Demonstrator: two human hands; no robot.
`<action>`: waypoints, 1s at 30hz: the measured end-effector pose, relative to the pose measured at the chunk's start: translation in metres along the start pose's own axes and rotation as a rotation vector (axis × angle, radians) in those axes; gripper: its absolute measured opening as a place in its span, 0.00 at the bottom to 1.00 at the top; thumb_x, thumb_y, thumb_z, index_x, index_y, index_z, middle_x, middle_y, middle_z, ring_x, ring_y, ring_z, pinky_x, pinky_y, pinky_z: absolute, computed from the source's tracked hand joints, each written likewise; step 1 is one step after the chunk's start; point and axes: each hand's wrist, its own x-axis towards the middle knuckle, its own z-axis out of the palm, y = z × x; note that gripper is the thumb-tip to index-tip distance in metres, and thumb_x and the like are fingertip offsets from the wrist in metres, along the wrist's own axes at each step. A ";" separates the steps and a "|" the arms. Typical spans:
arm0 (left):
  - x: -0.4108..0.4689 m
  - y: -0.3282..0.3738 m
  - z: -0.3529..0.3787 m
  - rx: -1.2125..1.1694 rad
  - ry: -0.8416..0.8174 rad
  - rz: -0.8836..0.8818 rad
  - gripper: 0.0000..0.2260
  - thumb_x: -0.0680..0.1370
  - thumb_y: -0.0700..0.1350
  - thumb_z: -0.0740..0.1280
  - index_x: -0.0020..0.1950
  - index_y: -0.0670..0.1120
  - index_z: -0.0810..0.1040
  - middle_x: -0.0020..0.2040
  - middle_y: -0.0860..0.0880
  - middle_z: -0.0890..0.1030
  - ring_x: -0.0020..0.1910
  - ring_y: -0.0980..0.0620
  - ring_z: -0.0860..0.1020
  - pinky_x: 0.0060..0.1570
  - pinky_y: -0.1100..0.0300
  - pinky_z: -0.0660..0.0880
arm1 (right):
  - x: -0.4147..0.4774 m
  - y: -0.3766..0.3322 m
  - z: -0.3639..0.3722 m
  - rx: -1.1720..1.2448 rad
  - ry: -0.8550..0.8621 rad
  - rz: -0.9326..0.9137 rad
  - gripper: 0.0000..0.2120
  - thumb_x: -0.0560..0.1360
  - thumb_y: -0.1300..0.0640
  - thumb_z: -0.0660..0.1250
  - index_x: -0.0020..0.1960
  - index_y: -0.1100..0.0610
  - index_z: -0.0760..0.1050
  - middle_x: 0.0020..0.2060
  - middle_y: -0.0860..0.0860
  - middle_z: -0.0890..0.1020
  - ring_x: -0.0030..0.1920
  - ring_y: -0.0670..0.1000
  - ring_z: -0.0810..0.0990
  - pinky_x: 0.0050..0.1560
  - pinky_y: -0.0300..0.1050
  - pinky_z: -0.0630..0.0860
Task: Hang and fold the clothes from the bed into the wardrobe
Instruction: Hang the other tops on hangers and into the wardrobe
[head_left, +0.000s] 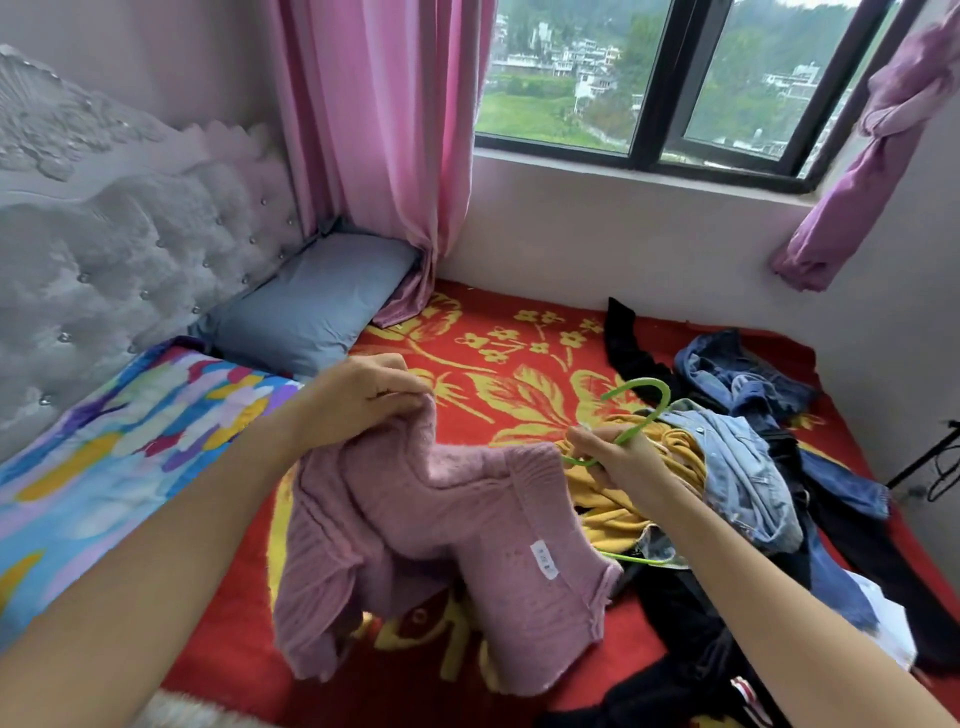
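The bed (519, 358), spread with a red blanket patterned in yellow flowers, carries everything; the wardrobe is nowhere in view. A loose heap of clothes (743, 467) lies along its right side: blue denim on top, a yellow garment (613, 509) under it, and black pieces trailing toward the near edge. How many items are tangled there cannot be told.

The pink sweater (441, 519) is lifted clear of the blanket at its upper edge and hangs in folds between the two hands, its lower part sagging back toward the bed. It seems held up this way so that the neck opening can be found and spread for the hanger. The opening itself is lost in the folds.

The green hanger (641, 383) stands with its hook uppermost, just beside the sweater's right edge. Only the hook, the neck and two thin green stretches show; the rest is covered by the wrist and the cloth, so whether one arm is already inside the sweater is unclear.

The left hand (358, 400) pinches a bunch of knit at the sweater's top. The right hand (618, 457) is clamped round the hanger below the hook. A small white label (544, 558) on the knit is too blurred to read
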 end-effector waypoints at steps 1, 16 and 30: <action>0.004 -0.003 -0.002 -0.006 -0.031 -0.048 0.17 0.71 0.63 0.62 0.49 0.55 0.82 0.43 0.65 0.76 0.43 0.66 0.75 0.46 0.67 0.71 | 0.000 0.001 0.002 0.054 0.066 -0.001 0.19 0.71 0.50 0.64 0.26 0.61 0.75 0.15 0.46 0.64 0.16 0.43 0.57 0.20 0.33 0.54; 0.011 0.026 0.040 0.459 0.095 0.165 0.26 0.81 0.59 0.49 0.44 0.49 0.83 0.37 0.53 0.82 0.34 0.51 0.81 0.33 0.62 0.74 | -0.001 -0.009 0.000 0.288 0.116 -0.017 0.17 0.72 0.44 0.62 0.39 0.59 0.69 0.17 0.49 0.62 0.16 0.46 0.57 0.20 0.31 0.53; 0.014 0.046 0.048 0.204 0.136 -0.174 0.27 0.70 0.64 0.54 0.56 0.52 0.82 0.44 0.52 0.85 0.45 0.51 0.82 0.45 0.57 0.75 | 0.007 -0.050 0.015 -0.264 -0.003 -0.265 0.27 0.70 0.30 0.55 0.40 0.55 0.70 0.29 0.41 0.73 0.29 0.39 0.70 0.33 0.35 0.69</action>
